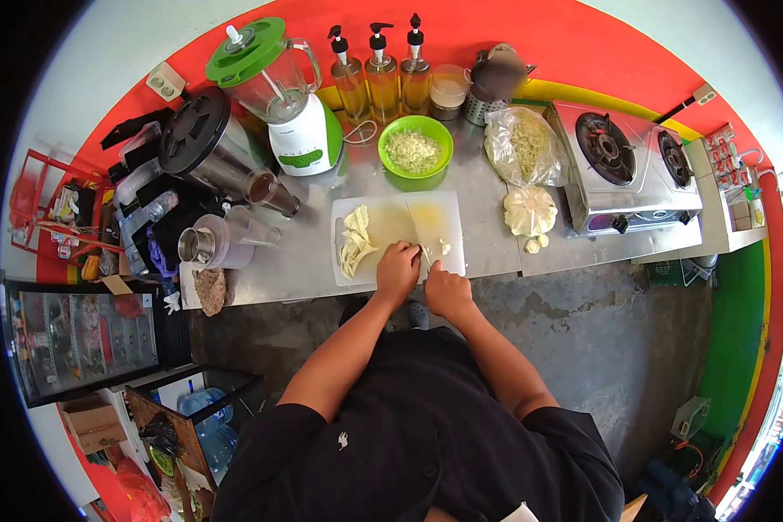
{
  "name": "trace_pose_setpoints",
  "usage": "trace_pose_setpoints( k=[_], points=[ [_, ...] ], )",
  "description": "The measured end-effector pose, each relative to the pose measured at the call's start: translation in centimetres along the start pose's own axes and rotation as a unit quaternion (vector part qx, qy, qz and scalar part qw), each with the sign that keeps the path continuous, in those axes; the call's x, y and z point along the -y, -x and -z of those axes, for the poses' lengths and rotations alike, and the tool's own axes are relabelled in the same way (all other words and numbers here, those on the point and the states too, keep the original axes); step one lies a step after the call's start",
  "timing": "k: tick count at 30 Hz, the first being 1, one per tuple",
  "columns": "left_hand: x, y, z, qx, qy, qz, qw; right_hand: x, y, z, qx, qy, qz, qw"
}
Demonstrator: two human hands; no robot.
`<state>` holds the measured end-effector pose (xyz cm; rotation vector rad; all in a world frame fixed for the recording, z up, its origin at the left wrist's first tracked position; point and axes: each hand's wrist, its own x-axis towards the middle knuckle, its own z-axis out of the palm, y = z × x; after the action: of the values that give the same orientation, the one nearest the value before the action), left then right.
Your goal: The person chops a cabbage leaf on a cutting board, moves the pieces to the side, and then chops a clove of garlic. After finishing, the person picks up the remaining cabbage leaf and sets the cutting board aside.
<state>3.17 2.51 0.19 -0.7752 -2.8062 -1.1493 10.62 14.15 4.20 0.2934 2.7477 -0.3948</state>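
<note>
Both hands are working at the near edge of the white cutting board point(391, 222) on the steel table point(487, 239). Left hand point(398, 271) is curling shut, knuckles up, pressing down on the board; whatever is under it is hidden. Right hand point(448, 291) is closing in a fist just beside it, touching the board edge; can't tell what it is gripping. Pale leaf pieces point(355, 242) are lying on the board's left side, small white bits point(445, 247) near the hands. Green bowl point(416, 150) of shreds is sitting behind the board, gas stove point(626, 165) at right.
</note>
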Motion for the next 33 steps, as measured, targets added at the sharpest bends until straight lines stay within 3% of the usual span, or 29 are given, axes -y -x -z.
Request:
trace_pose_setpoints(
  k=[7,12,18,33],
  points=[
    [0.2,-0.2,-0.2,-0.024,0.04,0.025,0.999,0.0,-0.2,-0.5,0.01,-0.004,0.005,1.0],
    [-0.6,-0.9,0.6,0.046,0.004,0.08,0.996,0.1,-0.4,-0.1,0.025,-0.011,-0.003,1.0],
    [-0.5,-1.4,0.5,0.065,-0.003,0.098,0.993,-0.5,-0.5,-0.9,0.002,-0.031,0.017,0.999],
    [-0.5,-1.3,0.5,0.032,-0.004,0.101,0.994,0.0,-1.5,0.0,0.042,-0.034,0.021,0.998]
  ],
)
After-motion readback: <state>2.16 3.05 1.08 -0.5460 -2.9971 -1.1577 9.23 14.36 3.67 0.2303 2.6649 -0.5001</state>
